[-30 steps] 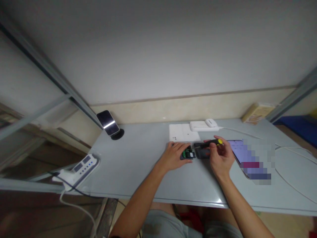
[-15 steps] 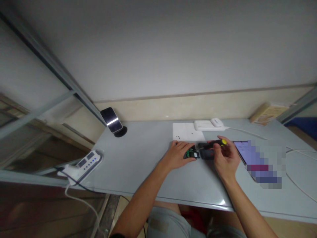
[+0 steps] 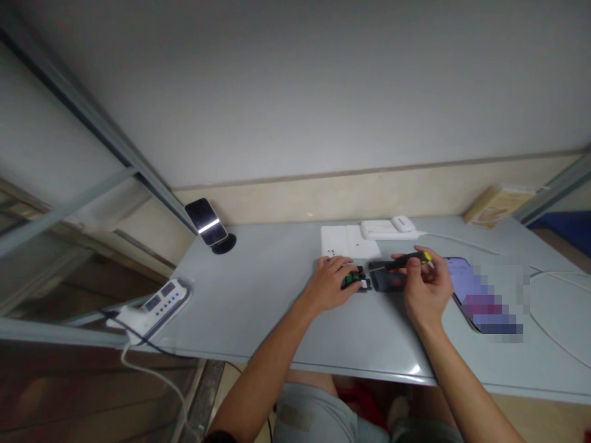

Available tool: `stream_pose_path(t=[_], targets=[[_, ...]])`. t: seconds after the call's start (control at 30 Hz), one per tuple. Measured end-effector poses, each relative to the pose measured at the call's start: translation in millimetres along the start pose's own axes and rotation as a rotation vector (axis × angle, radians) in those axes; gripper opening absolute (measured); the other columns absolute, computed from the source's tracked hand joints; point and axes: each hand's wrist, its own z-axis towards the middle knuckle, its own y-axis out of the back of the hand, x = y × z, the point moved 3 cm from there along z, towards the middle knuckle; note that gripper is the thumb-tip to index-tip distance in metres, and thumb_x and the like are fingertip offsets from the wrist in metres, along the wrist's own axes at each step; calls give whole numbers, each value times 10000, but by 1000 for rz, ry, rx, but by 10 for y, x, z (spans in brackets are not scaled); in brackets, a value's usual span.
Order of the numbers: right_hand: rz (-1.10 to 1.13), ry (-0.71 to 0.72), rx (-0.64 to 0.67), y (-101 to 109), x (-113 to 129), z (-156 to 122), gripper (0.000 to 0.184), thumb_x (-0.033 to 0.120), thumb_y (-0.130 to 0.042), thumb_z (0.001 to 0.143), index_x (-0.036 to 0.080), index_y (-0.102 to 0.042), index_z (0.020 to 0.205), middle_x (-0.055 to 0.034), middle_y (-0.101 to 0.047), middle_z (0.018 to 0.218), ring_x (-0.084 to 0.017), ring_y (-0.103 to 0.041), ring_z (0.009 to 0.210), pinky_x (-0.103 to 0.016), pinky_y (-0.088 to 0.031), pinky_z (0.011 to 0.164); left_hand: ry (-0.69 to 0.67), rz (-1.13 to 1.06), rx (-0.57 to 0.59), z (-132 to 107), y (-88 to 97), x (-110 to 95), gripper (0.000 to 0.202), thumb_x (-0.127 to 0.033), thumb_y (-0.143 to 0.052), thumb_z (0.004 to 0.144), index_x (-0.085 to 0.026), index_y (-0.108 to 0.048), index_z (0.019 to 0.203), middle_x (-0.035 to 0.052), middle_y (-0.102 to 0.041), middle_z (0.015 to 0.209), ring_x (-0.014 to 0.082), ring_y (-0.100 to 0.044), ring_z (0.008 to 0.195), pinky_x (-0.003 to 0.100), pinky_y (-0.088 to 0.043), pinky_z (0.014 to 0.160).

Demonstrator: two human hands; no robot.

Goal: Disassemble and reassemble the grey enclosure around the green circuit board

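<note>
My left hand (image 3: 330, 283) grips a small black device with a green circuit board (image 3: 351, 280) showing, its fingers along the far side and thumb on the near side. In my right hand (image 3: 427, 286) is a screwdriver (image 3: 406, 261) with a black and yellow handle, slanted low. Its thin shaft points left at the device's right end; whether the tip touches is too small to tell. Beneath the screwdriver lies a dark flat casing (image 3: 386, 280), partly covered by my right hand. Behind my left hand, a white sheet (image 3: 348, 239) bears several tiny dark bits.
A phone (image 3: 482, 301) lies right of my right hand, its screen partly pixelated. At the back sit a white power strip (image 3: 381, 231) and a yellowish box (image 3: 498, 206). On the left stand a phone on a stand (image 3: 207, 221) and a white socket strip (image 3: 159, 307) with cables.
My right hand has shifted a little to the right with the screwdriver, uncovering more of its shaft. My left hand stays on the device.
</note>
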Motion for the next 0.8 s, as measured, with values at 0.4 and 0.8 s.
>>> stream_pose_path(t=[0.4,0.8], targets=[[44,-74,5,-6,-30,16,501,552,-706,836,194,-597,1170,-61,-765,836,-152,-681,522,-195,-451,366,69,-9,-114,13,-4,48,111,-333,-672,938,-249,-729,983,43,-677,1163,209,-589,1151,419,-383,1028],[36,-50,10,9,-44,22,498,554,-714,830,198,-607,1160,-59,-771,837,-168,-695,539,-211,-474,379,48,-29,-79,22,20,27,141,-344,-640,964,-259,-730,1031,26,-705,1137,199,-584,1132,401,-378,989]])
